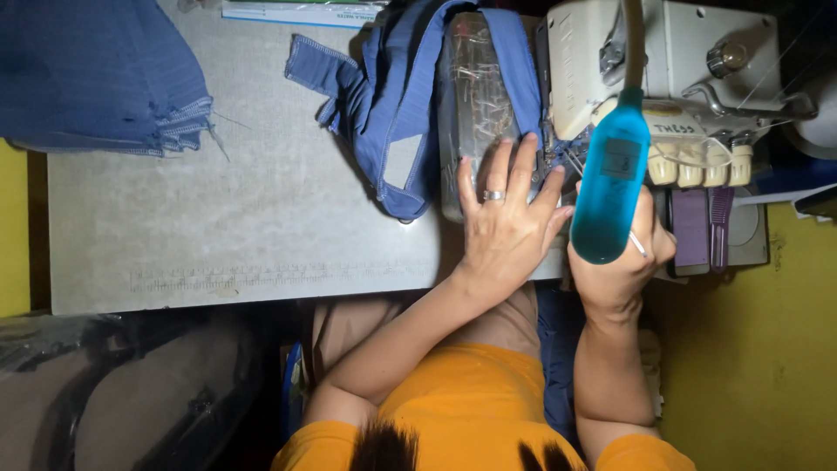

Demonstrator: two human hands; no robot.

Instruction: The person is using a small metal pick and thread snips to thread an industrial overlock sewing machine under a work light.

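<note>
At the table's (pixel 244 235) far left corner lies a pile of folded blue cloth (pixel 96 74). Near the far edge's middle, a blue garment (pixel 392 105) drapes over a clear plastic box (pixel 475 96). The left hand (pixel 506 227) lies flat, fingers (pixel 523 166) spread wide, fingertips touching the garment just beside the cream sewing machine (pixel 671 61). The right hand (pixel 623 262) shows behind a hanging turquoise lamp (pixel 610 183); I cannot tell its grip.

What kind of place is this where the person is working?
Probably a small sewing workshop. A cream sewing machine sits on the grey table, blue fabric feeds toward it under the left hand, and more blue cloth pieces are stacked nearby.
</note>
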